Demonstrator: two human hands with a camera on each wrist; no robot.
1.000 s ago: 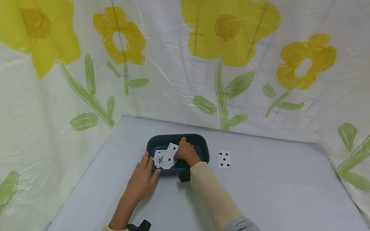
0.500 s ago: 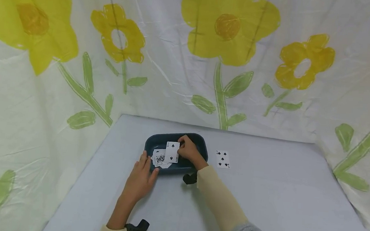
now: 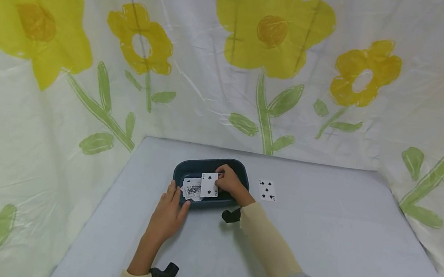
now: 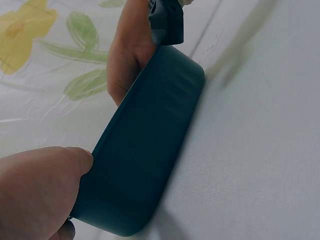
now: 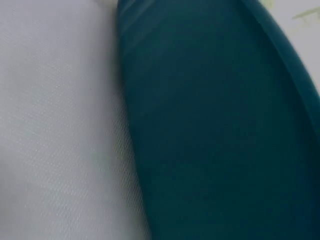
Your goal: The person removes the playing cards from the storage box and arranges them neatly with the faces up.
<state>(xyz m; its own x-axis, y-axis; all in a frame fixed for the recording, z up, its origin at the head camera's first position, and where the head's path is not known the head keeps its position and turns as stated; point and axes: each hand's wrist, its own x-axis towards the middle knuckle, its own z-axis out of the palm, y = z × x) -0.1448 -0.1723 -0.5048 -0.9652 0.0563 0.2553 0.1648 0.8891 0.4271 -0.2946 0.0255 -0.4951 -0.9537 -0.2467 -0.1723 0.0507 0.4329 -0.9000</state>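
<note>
A dark teal tray (image 3: 188, 166) sits on the table, with several loosely piled playing cards (image 3: 192, 189) at its left end. Above the tray's middle, my right hand (image 3: 231, 183) pinches a two of spades (image 3: 209, 185) by its right edge, face up. My left hand (image 3: 165, 214) rests at the tray's front left corner, fingers straight along the left rim and thumb at the front. The left wrist view shows the left thumb (image 4: 82, 161) right at the rim of the tray (image 4: 135, 145). In the right wrist view the tray's outer wall (image 5: 210, 120) hides the fingers and card.
A five of spades (image 3: 267, 190) lies face up to the right of the tray. The pale table (image 3: 316, 233) ends at the back against a hanging cloth (image 3: 194, 93) with yellow flowers. Each wrist wears a black camera mount, one of them near the tray's front wall.
My right hand took the two of spades from the pile, lifted it, then shifted slightly right with it. My left hand stayed at the tray's corner.
</note>
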